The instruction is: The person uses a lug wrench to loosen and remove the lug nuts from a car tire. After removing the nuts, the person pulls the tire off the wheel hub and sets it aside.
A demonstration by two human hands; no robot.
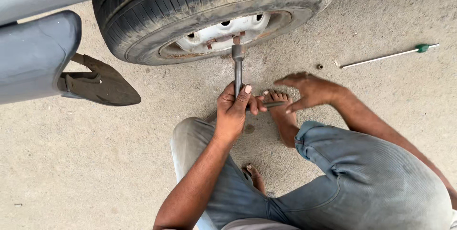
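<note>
I note my left hand clamped on the dark steel L-shaped wheel wrench, socket seated at the rusty white wheel hub, right hand open, hovering; I advise keeping the shaft square.

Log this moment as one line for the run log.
left hand: grips wrench | wrench: socket on wheel nut | right hand: open, beside handle

Roadside car-repair spot: car wheel, concrete ground
</note>
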